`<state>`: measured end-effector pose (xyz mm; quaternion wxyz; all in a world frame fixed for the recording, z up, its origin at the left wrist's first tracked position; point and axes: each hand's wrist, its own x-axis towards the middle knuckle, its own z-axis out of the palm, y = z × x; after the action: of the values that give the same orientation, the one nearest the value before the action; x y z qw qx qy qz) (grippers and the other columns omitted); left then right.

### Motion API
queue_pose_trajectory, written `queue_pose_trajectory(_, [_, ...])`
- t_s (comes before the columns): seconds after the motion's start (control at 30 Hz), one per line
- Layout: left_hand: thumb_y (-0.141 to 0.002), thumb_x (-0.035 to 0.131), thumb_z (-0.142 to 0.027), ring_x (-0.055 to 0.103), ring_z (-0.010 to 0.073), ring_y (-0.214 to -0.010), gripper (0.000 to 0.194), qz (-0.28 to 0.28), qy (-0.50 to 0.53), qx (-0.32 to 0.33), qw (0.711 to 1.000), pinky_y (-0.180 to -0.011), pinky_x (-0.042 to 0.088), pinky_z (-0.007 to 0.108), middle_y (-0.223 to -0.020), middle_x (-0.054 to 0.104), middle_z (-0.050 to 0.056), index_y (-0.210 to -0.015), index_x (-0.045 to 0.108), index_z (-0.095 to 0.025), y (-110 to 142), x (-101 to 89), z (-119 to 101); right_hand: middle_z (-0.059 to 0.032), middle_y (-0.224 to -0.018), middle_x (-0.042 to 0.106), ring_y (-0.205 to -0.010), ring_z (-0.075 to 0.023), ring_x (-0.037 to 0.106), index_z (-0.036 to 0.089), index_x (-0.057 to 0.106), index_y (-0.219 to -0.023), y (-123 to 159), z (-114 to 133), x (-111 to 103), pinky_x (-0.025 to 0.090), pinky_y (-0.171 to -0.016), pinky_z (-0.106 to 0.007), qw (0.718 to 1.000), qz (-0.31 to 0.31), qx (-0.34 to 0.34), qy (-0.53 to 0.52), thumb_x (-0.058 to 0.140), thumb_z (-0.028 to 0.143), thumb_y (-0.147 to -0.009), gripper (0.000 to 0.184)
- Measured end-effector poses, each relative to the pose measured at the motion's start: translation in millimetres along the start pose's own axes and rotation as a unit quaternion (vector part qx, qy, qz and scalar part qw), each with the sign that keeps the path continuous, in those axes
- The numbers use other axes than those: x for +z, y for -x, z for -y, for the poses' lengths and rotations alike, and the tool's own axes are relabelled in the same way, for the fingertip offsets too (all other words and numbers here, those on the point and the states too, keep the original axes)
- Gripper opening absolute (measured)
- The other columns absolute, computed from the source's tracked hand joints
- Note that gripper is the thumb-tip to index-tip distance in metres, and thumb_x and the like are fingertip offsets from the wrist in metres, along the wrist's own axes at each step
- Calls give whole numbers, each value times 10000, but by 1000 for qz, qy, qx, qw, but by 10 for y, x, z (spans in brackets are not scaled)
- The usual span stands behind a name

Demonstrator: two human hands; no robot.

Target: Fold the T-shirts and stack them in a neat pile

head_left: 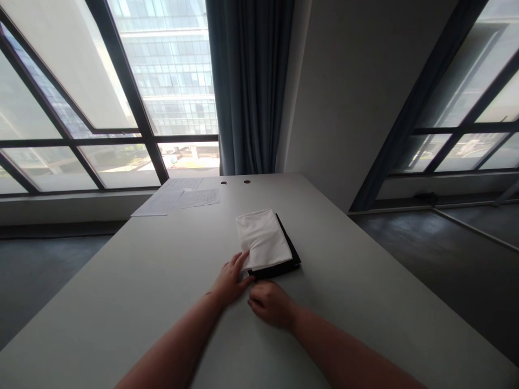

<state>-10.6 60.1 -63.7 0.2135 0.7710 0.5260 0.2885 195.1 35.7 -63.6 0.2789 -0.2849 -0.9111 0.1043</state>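
A folded white cloth lies on top of a black folded piece, which looks like fabric and sticks out along the right and near edges. My left hand rests at their near left corner, fingers stretched onto the white cloth and thumb pointing to the black corner. Just in front of that corner, close to the left thumb, my right hand is closed with its fingers curled in. Whatever the right fingers may hold is hidden.
Both hands work over a long white table. Printed paper sheets lie at its far left, with two round cable holes near the far edge. Beyond stand a blue curtain, windows and a grey wall.
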Motion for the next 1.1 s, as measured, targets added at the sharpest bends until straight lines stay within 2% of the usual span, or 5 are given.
queue_pose_trajectory(0.17, [-862, 730, -399, 324, 348, -1560, 992, -22, 51, -10, 998, -1246, 320, 511, -1706, 300, 179, -1687, 206, -226, 2, 52, -48, -49, -752, 600, -752, -209, 568, 245, 608, -786, 198, -421, -517, 481, -796, -351, 957, -250, 142, 25, 431, 320, -1048, 325])
queue_pose_trajectory(0.3, [-810, 768, -401, 328, 378, -1553, 1111, -26, 37, -40, 998, -1264, 271, 533, -1674, 356, 203, -1700, 134, -201, -45, 197, -178, -136, -1197, 662, -1184, -292, 604, 233, 679, -1153, 266, -878, -651, 473, -1081, -493, 908, -337, 249, -2, 429, 520, -1032, 400])
queue_pose_trajectory(0.53, [-786, 746, -324, 400, 375, -1513, 1130, -31, 29, -48, 998, -1230, 342, 510, -1618, 435, 205, -1704, 98, -195, -89, 262, -251, -78, -1562, 558, -1477, -280, 479, 256, 517, -1555, 220, -1017, -400, 358, -1254, -484, 895, -239, 329, -185, 319, 691, -1029, 712])
queue_pose_trajectory(0.8, [-752, 773, -249, 393, 361, -1523, 1132, -61, 106, -18, 992, -1215, 379, 495, -1634, 410, 223, -1689, 144, -160, -70, 206, -192, -88, -1475, 640, -1390, -295, 580, 256, 499, -1569, 192, -786, -426, 459, -1166, -466, 902, -216, 338, -158, 302, 692, -1029, 722])
queue_pose_trajectory(1.1, [-776, 725, -247, 470, 334, -1476, 958, -117, 120, -21, 986, -1197, 415, 486, -1575, 510, 157, -1644, 319, -235, 538, -94, -85, 0, -750, 687, -662, -237, 675, 221, 385, -1608, 394, -164, -368, 507, -657, -322, 952, -131, 250, -117, 293, 592, -1078, 653])
